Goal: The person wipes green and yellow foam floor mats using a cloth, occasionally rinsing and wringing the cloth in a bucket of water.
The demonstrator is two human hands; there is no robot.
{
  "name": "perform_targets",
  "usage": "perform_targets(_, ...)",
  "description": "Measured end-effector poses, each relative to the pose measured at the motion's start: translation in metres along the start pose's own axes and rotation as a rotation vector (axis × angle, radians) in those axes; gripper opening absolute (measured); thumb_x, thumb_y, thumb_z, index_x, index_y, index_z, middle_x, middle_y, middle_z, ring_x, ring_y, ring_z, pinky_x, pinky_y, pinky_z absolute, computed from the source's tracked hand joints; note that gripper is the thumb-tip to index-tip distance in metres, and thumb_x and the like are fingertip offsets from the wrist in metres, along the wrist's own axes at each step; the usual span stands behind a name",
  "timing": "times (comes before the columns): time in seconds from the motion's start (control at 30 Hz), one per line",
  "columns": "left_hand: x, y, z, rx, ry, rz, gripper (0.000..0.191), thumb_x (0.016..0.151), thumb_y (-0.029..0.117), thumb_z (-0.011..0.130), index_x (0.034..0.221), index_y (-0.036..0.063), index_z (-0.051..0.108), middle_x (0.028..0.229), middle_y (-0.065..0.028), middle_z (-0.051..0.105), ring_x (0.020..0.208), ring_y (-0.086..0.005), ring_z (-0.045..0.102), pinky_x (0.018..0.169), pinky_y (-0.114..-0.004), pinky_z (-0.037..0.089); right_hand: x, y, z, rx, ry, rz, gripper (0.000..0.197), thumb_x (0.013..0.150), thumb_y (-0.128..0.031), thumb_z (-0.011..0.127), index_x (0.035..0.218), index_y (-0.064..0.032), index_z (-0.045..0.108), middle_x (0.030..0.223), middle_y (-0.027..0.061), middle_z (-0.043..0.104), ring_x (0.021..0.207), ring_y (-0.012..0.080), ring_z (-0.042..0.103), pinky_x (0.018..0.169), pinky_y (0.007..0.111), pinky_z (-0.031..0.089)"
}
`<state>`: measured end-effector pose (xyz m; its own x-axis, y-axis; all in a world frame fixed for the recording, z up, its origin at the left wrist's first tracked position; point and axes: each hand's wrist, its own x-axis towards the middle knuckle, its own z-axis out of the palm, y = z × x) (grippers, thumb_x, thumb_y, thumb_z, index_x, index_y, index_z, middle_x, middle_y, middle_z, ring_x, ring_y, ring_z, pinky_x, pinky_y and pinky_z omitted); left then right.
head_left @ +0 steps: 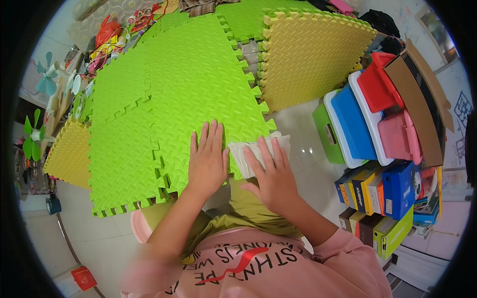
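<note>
A bright green interlocking foam mat [201, 89] with a raised tread pattern spreads out in front of me, its toothed edge facing me. My left hand [208, 160] lies flat on it, fingers stretched forward, holding nothing. To its right, a folded white cloth or tissue [240, 158] covers the mat's near right corner. My right hand [270, 171] rests palm down over this cloth with its fingers spread on top and the thumb off to the left. The underside of the cloth is hidden.
Yellow foam panels stand tilted at right [313, 56] and at left [69, 152]. Stacked plastic bins [354, 115], a cardboard box [417, 108] and several shoe boxes [398, 190] line the right side. Small fans [33, 135] stand at left. A pink stool [138, 225] shows beneath me.
</note>
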<state>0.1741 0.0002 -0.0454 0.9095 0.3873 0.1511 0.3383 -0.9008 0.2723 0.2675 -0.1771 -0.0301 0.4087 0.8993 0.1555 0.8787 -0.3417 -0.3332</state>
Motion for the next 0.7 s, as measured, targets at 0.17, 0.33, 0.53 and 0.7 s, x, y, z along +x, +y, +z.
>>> perform_targets(0.17, 0.001, -0.001, 0.003, 0.016, 0.008, 0.024, 0.057, 0.097, 0.02, 0.047, 0.148, -0.0014, 0.031, 0.154, -0.0194, 0.033, 0.144, -0.0351, 0.028, 0.118, -0.054, 0.018, 0.025, 0.011, 0.012, -0.021, 0.068, 0.039, 0.079, 0.086, -0.05, 0.065, 0.145, -0.003, 0.04, 0.151, 0.0261, 0.032, 0.14, 0.0469, 0.026, 0.113, 0.056, 0.024)
perform_targets(0.33, 0.002, -0.001, 0.003, 0.011, 0.004, 0.006, 0.056, 0.097, 0.019, 0.047, 0.147, -0.0019, 0.032, 0.153, -0.0193, 0.034, 0.144, -0.035, 0.029, 0.118, -0.054, 0.018, 0.049, 0.016, 0.021, -0.056, 0.148, 0.084, 0.08, 0.086, -0.049, 0.065, 0.144, 0.0008, 0.039, 0.15, 0.0262, 0.034, 0.141, 0.045, 0.028, 0.114, 0.054, 0.023)
perform_targets(0.53, -0.005, 0.0, 0.004, 0.012, 0.0, 0.005, 0.056, 0.097, 0.018, 0.047, 0.147, -0.003, 0.033, 0.153, -0.0199, 0.035, 0.144, -0.035, 0.029, 0.118, -0.054, 0.018, 0.011, -0.004, 0.014, -0.001, 0.082, 0.017, 0.08, 0.082, -0.044, 0.069, 0.143, -0.0006, 0.04, 0.15, 0.0249, 0.036, 0.14, 0.0407, 0.033, 0.115, 0.052, 0.026)
perform_targets(0.7, -0.004, 0.0, 0.003, -0.013, 0.017, 0.016, 0.057, 0.096, 0.013, 0.048, 0.148, -0.0017, 0.031, 0.153, -0.0214, 0.034, 0.143, -0.0372, 0.029, 0.117, -0.052, 0.02, -0.006, 0.001, 0.023, 0.054, 0.202, -0.095, 0.041, 0.082, -0.01, 0.066, 0.122, -0.0022, 0.062, 0.137, 0.0151, 0.055, 0.131, 0.0312, 0.049, 0.111, 0.047, 0.034)
